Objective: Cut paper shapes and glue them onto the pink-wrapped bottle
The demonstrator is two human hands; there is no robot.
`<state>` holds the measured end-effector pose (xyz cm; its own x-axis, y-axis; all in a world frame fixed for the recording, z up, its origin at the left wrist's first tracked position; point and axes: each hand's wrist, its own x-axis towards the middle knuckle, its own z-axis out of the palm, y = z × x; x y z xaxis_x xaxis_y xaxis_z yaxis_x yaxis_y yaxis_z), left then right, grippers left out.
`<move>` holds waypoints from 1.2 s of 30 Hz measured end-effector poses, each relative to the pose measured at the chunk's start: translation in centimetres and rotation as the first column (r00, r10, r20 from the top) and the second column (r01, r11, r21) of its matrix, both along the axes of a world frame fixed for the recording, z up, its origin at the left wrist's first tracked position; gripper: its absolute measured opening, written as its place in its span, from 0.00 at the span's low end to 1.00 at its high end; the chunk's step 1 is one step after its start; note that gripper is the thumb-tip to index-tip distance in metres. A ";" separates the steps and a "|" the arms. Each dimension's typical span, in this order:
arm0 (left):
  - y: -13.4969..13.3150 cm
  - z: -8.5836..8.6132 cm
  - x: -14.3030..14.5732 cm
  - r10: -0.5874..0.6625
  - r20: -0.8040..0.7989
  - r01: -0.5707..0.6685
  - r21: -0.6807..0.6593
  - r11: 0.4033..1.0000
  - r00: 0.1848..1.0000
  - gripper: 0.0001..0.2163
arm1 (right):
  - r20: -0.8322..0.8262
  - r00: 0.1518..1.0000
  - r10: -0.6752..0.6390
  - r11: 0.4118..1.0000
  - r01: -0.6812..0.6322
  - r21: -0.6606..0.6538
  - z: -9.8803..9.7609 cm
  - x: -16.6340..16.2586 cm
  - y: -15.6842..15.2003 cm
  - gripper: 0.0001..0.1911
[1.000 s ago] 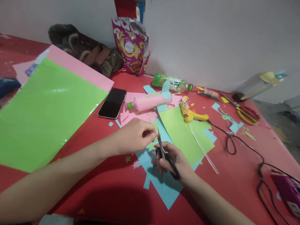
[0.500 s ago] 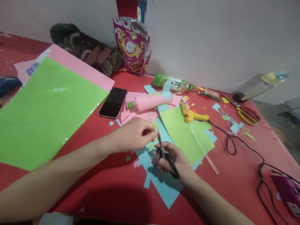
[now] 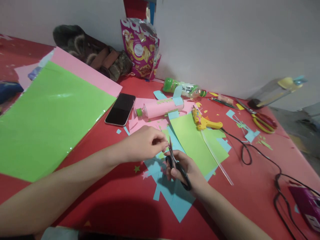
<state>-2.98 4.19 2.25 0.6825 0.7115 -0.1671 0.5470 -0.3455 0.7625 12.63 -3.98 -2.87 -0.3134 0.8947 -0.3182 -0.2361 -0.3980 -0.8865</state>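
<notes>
Red bench [image 3: 120, 203] spreads beneath our hands, with a pale wall [image 3: 220, 40] behind it. Our right hand [image 3: 187, 166] grips black-handled scissors [image 3: 174, 160], their blades pointing away from us and their tips just beside our left hand [image 3: 145, 143]. That hand has thumb and fingertips pinched together; we cannot tell whether a scrap is between them. Blue paper [image 3: 180, 206] lies below our right hand; beyond and right of it are a green sheet [image 3: 200, 150] and yellow glue gun [image 3: 206, 123]. Past our left hand lie a pink-wrapped bottle [image 3: 161, 109] and phone [image 3: 121, 109].
</notes>
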 end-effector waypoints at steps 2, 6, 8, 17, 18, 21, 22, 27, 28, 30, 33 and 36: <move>-0.1 0.0 0.0 -0.009 -0.006 0.009 0.001 1.000 1.000 0.10 | -0.003 1.000 0.004 1.000 -0.004 -0.001 0.1 0.0 0.0 0.24; -0.1 0.0 0.0 -0.018 -0.007 0.018 -0.002 1.000 1.000 0.10 | 0.015 1.000 0.012 1.000 -0.012 0.000 0.1 0.1 0.0 0.24; 0.0 0.0 0.0 -0.018 -0.006 0.018 -0.006 1.000 1.000 0.10 | 0.022 1.000 0.011 1.000 -0.011 -0.003 0.1 0.1 0.0 0.24; -0.1 -0.4 0.1 0.020 0.051 -0.018 -0.045 0.999 0.998 0.10 | 0.051 0.999 -0.011 1.000 0.011 0.006 0.0 0.0 0.0 0.24; -0.2 -0.4 0.2 0.028 0.066 -0.024 -0.052 0.998 0.997 0.10 | 0.047 0.999 -0.016 1.000 0.016 0.008 0.0 0.0 0.0 0.24; -0.2 -0.4 0.2 0.052 0.099 -0.045 -0.074 0.996 0.994 0.10 | 0.029 0.999 -0.018 1.000 0.018 0.001 0.0 0.0 0.0 0.24; -0.2 -0.4 0.3 0.058 0.103 -0.049 -0.083 0.995 0.993 0.09 | 0.018 1.000 -0.015 1.000 0.015 -0.002 0.0 0.0 0.0 0.25; -0.2 -0.5 0.4 0.068 0.137 -0.050 -0.133 0.990 0.988 0.10 | -0.013 1.000 -0.005 1.000 0.004 -0.006 0.1 0.0 0.0 0.25; -0.3 -0.5 0.5 0.075 0.147 -0.053 -0.147 0.988 0.986 0.10 | -0.017 1.000 -0.005 1.000 0.005 -0.005 0.1 0.0 0.0 0.25; -0.5 -0.6 0.6 0.100 0.166 -0.068 -0.190 0.979 0.981 0.10 | -0.026 1.000 -0.002 1.000 0.002 0.002 0.0 0.1 0.0 0.25; -0.7 -0.8 0.9 0.147 0.198 -0.092 -0.260 0.961 0.969 0.10 | -0.043 0.999 0.013 1.000 -0.012 0.025 0.0 0.2 0.1 0.24; -1.0 -1.0 1.1 0.170 0.228 -0.100 -0.290 0.952 0.959 0.10 | -0.073 0.997 0.020 0.999 -0.017 0.036 0.0 0.3 0.1 0.24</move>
<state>-1.87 3.19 1.24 0.6280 0.7504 -0.2062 0.3555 -0.0409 0.9338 12.93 -3.91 -2.88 -0.3512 0.8987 -0.2625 -0.2937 -0.3720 -0.8805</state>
